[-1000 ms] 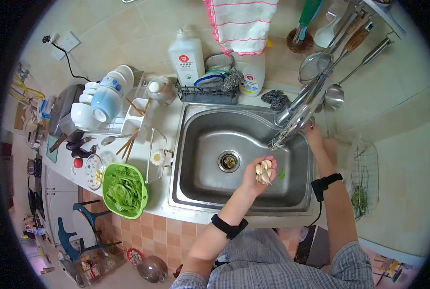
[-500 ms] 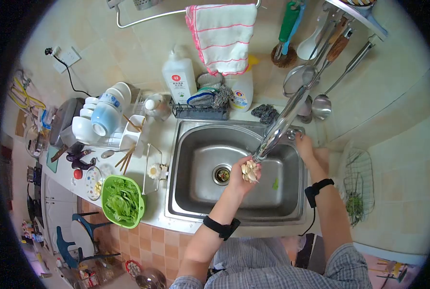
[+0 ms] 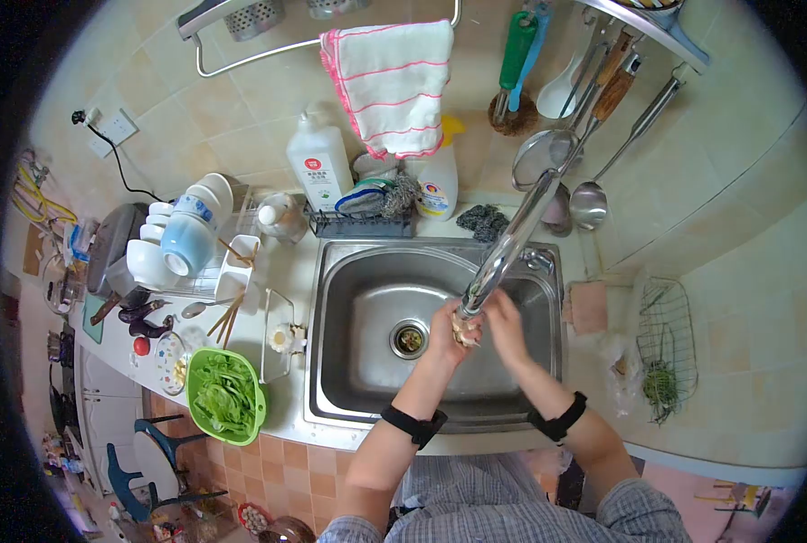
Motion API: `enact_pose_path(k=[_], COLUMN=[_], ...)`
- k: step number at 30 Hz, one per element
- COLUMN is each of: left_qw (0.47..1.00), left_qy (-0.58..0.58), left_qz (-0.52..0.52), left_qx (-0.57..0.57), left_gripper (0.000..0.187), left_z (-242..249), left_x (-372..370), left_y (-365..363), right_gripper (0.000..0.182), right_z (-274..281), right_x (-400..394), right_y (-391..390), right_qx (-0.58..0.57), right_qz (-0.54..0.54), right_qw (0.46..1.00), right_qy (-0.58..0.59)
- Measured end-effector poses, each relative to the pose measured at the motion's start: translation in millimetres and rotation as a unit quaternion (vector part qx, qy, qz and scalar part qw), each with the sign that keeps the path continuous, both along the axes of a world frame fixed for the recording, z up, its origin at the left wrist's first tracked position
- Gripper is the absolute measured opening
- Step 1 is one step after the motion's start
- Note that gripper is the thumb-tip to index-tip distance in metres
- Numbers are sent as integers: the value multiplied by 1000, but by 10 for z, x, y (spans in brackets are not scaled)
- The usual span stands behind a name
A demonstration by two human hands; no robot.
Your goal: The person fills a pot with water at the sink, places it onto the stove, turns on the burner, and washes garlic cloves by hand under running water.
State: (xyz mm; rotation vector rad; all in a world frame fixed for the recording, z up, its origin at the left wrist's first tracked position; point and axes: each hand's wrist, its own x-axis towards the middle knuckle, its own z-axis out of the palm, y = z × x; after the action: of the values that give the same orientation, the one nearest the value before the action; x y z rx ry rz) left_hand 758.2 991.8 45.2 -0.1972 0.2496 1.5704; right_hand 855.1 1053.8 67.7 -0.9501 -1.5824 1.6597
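Note:
Beneath the end of the chrome faucet [image 3: 512, 240], my left hand [image 3: 446, 337] holds pale garlic cloves [image 3: 465, 331] over the steel sink [image 3: 381, 299]. My right hand [image 3: 507, 328] is close beside the garlic, on its right; it is smeared by motion, and its fingers are partly behind the faucet end. Whether it touches the cloves is unclear. The drain [image 3: 410, 339] lies to the left of my left hand. Behind the sink's right corner is the faucet handle [image 3: 537, 260].
On the left counter stand a green basket of leafy vegetables [image 3: 226, 396], a rack of bowls [image 3: 191, 237], eggplants [image 3: 143, 312] and a tomato [image 3: 141, 346]. A soap bottle [image 3: 319, 165] and scrubbers stand behind the sink. Utensils and a towel [image 3: 390, 86] hang above.
My right hand has left the faucet handle and moved left and down, close to the garlic in my left hand. The camera view has shifted slightly.

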Motion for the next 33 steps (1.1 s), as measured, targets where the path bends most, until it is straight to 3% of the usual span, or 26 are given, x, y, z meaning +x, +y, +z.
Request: enact_pose_path(k=[1,3,5,7,9,12,16,18,23,25,26,28,29,31,33], left_qw=[1000,959,949,914,898,886,871,870,869,830,831,903,904,796,822], left_qy=[-2,159,219,267,308,335,357,363,371,456,454,327,326,519,489], left_qz=[-1,128,135,170,181,214,250,255,260,236,236,188,188,120,163], left_qx=[-1,-195,-181,-253,-257,-240,-227,-215,-198,-218,-218,-204,-205,-287,-242], left_gripper=[21,22,25,22,23,25,24,24,23,23,23,39,39,19,22], left_z=[72,301,224,341,415,399,330,331,396,314,296,258,250,235,-57], left_x=[59,205,224,266,303,339,340,307,269,250,240,230,224,229,223], left_y=[19,85,86,80,63,61,46,38,23,24,27,18,-1,-44,6], right_gripper=[29,27,27,26,32,24,29,38,45,45,43,42,42,43,39], right_z=[-15,-38,-303,-390,-382,-502,-440,-253,-254,-77,-19,-15,-28,-54,-47], right_x=[-107,-262,-351,-392,-389,-477,-512,-508,-459,-409,-372,-319,-304,-287,-296], right_y=[-124,-268,-194,-150,-116,-67,-156,-230,-316,-391,-429,-460,-463,-466,-453], right_qx=[-1,152,104,53,-37,-96,-202,-90,-117,-148,-108,-68,-67,-68,-72], right_qz=[-1,-38,-43,-46,20,-2,-38,-59,-23,-26,-23,-21,-10,-1,-6], right_qw=[1000,986,992,996,999,991,972,989,987,980,988,994,997,998,997], right_qy=[-2,-60,-61,-59,1,93,116,99,106,128,108,85,48,10,-5])
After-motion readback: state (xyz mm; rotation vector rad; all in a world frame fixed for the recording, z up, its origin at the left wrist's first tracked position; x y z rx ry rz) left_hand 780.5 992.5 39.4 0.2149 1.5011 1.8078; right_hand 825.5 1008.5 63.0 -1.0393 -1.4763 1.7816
